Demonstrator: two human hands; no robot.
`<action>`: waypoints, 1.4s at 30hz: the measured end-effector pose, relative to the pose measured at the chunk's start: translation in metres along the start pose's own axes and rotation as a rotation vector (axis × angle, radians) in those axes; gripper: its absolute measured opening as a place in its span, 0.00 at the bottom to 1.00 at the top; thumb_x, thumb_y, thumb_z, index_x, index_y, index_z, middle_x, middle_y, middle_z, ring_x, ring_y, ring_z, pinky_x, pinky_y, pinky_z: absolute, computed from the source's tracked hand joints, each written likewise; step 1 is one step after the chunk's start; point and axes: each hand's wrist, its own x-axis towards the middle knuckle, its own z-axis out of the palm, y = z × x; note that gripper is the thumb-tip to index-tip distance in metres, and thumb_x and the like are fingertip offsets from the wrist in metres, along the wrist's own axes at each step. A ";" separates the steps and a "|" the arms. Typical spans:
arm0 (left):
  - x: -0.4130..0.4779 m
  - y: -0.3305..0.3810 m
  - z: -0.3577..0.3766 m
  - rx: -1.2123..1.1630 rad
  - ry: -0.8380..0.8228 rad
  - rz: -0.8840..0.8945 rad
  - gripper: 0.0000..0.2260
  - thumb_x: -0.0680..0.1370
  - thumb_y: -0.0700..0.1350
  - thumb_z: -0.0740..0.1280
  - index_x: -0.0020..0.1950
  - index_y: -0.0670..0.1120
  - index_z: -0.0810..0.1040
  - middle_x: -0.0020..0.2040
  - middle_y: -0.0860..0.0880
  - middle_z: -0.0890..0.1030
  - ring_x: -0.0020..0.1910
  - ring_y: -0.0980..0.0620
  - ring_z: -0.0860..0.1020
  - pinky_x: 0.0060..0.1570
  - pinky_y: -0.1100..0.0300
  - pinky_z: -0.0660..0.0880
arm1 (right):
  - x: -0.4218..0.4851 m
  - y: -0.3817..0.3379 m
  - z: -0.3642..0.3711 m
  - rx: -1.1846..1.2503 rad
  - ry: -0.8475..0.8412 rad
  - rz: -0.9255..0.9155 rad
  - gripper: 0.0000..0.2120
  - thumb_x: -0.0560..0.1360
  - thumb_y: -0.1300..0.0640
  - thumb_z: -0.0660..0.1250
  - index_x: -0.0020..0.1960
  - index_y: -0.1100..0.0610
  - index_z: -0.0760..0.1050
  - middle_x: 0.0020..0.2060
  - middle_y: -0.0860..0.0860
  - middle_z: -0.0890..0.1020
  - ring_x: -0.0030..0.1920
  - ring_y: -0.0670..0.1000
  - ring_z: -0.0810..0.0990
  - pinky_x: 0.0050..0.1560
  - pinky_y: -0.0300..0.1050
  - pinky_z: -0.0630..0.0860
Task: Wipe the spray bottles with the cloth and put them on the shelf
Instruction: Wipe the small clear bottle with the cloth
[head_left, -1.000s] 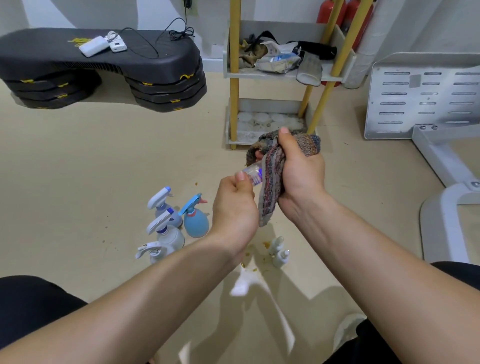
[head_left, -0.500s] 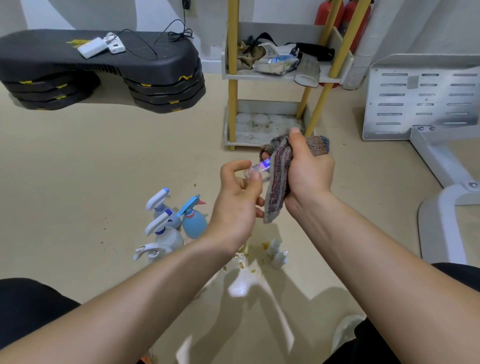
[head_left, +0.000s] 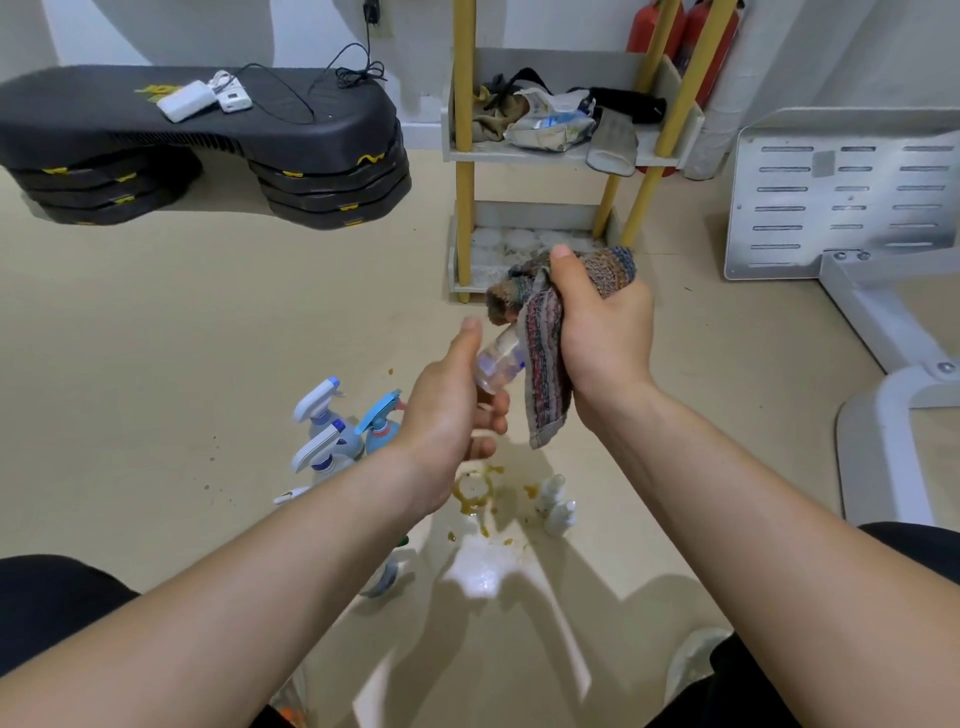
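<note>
— What is in your hands?

— A small clear plastic bottle (head_left: 497, 361) with a touch of blue on it. It is tilted, and its top is buried in a striped woven cloth (head_left: 544, 374). My left hand (head_left: 447, 415) grasps its lower end, thumb straight up the side and fingers curled beneath. My right hand (head_left: 605, 332) is clenched round the cloth, whose loose end hangs down beside my wrist.

— Where is the bottle?

— In the air above the beige floor (head_left: 156, 338), in front of the yellow-poled shelf with grey trays (head_left: 550, 156), not on it.

— How many others?

— By my left forearm there are two white-trigger spray bottles (head_left: 318, 401), one pale blue spray bottle (head_left: 382, 423), and a fourth white trigger (head_left: 291, 494) half hidden. Right of them, two small white bottles (head_left: 556, 501) stand touching. One more lies under my forearm; I cannot tell its kind.

— And the room?

— A yellow-brown ring stain (head_left: 475, 491) marks the floor below my hands. The shelf's upper tray holds rags and a crumpled bag. A black stacked step platform (head_left: 208, 140) is on the left, a white slotted metal panel (head_left: 831, 192) on the right, and two red cylinders (head_left: 644, 26) stand behind the shelf.
</note>
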 end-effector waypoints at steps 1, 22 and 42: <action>-0.001 0.000 0.002 0.028 0.004 0.131 0.18 0.83 0.59 0.58 0.49 0.46 0.75 0.33 0.48 0.73 0.27 0.54 0.70 0.25 0.62 0.66 | 0.002 0.001 0.000 0.025 0.034 0.050 0.16 0.77 0.50 0.71 0.34 0.55 0.74 0.30 0.51 0.80 0.32 0.52 0.80 0.39 0.50 0.78; -0.006 0.008 -0.002 0.653 0.065 0.576 0.08 0.80 0.46 0.66 0.56 0.53 0.80 0.35 0.56 0.82 0.37 0.56 0.80 0.45 0.57 0.77 | -0.009 -0.004 0.001 -0.130 0.010 0.124 0.30 0.81 0.34 0.57 0.34 0.57 0.74 0.29 0.51 0.80 0.33 0.52 0.80 0.45 0.59 0.79; -0.001 0.044 -0.041 0.113 -0.061 0.041 0.06 0.79 0.48 0.69 0.49 0.46 0.82 0.46 0.47 0.84 0.35 0.49 0.82 0.36 0.59 0.81 | -0.006 -0.005 -0.017 -0.872 -0.810 -0.351 0.26 0.72 0.37 0.73 0.64 0.47 0.73 0.52 0.45 0.84 0.52 0.47 0.80 0.50 0.45 0.77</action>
